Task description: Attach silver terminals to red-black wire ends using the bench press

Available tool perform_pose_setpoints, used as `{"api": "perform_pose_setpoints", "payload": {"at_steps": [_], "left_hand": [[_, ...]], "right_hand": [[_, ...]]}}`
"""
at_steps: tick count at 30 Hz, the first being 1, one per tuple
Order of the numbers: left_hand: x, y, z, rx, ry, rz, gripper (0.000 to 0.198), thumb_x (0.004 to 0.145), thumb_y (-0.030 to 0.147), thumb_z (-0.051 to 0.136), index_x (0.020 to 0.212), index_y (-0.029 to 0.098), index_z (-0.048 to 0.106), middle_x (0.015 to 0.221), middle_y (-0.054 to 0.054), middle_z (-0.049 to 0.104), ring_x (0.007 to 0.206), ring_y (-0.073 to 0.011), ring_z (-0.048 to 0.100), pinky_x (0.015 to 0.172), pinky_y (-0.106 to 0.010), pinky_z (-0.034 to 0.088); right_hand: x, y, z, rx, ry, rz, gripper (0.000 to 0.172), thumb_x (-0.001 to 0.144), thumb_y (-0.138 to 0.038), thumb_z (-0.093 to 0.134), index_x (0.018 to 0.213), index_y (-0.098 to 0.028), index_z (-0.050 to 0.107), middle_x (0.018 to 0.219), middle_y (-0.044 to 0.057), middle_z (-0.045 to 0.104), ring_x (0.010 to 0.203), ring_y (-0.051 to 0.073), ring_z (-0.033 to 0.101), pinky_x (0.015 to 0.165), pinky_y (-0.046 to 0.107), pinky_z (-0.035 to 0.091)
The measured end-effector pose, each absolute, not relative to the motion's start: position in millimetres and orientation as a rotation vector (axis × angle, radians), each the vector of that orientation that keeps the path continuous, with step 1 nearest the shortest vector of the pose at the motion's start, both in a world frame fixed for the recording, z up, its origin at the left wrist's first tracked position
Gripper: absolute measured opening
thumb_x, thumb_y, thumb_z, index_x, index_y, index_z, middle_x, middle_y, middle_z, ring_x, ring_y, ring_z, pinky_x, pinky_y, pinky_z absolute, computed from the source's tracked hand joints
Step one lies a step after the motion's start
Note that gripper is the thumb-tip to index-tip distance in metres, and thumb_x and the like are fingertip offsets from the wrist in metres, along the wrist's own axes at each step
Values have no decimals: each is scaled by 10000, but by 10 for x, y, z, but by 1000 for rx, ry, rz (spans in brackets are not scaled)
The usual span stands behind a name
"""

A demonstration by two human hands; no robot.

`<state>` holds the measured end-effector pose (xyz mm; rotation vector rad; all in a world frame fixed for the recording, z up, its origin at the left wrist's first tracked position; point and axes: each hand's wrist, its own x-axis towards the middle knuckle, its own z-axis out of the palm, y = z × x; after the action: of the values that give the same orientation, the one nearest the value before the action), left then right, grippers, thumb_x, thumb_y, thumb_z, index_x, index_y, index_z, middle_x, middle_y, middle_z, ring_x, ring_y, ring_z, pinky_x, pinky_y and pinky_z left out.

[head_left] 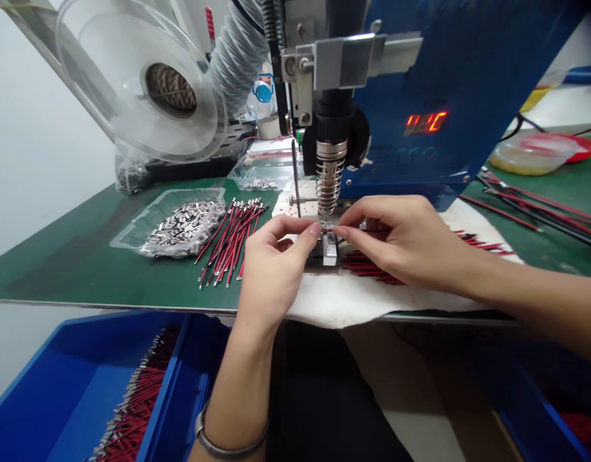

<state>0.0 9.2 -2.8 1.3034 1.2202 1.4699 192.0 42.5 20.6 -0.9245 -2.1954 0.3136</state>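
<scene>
My left hand [278, 266] is closed in a pinch at the left side of the blue machine's small metal anvil [329, 251]. What its fingertips hold is too small to make out. From the right, my right hand [405, 237] pinches a short red wire [329, 230], its end lying over the anvil between both hands' fingertips. Just above the fingertips comes down the machine's spring-wrapped press head [330, 176]. Under my right hand lies a bunch of red and black wires [367, 266] on a white cloth [334, 301].
Left of the machine [420, 77], a clear tray [131, 236] holds small metal caps beside a pile of red-black wires [230, 240]. A blue bin [49, 372] with capped wires sits below the table edge. A clear fume hood [107, 64] hangs upper left. Longer wires [550, 205] lie at right.
</scene>
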Motion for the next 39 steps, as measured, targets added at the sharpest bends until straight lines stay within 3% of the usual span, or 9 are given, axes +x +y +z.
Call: {"api": "perform_pose_setpoints", "payload": {"at_steps": [20, 25, 33, 39], "left_hand": [[-6, 93, -39, 1312, 1227, 1474, 172, 839, 363, 818, 870, 208, 749, 710, 24, 636, 499, -60, 348, 482, -230, 314], [-2, 96, -34, 1315, 1232, 1470, 183, 831, 370, 820, 874, 209, 744, 691, 25, 627, 506, -70, 384, 490, -232, 331], [3, 105, -33, 1311, 1201, 1472, 188, 828, 365, 832, 868, 205, 742, 823, -3, 705, 577, -76, 483, 512, -220, 365], [6, 85, -31, 1311, 1232, 1469, 182, 839, 358, 817, 865, 199, 733, 775, 7, 674, 506, -59, 377, 467, -225, 296]], "right_hand": [[1907, 420, 228, -934, -2198, 309, 155, 962, -306, 669, 845, -217, 719, 706, -1, 708, 507, 134, 528, 548, 317, 397], [1922, 429, 214, -946, -2199, 321, 157, 969, -328, 664, 872, -222, 729, 732, 7, 723, 525, 142, 549, 523, 319, 389], [1907, 415, 220, -962, -2183, 344, 155, 962, -298, 669, 850, -208, 728, 643, -13, 672, 474, 125, 488, 512, 319, 364], [1893, 405, 235, -956, -2182, 352, 160, 958, -301, 667, 836, -210, 718, 634, -14, 661, 475, 127, 476, 511, 319, 358]]}}
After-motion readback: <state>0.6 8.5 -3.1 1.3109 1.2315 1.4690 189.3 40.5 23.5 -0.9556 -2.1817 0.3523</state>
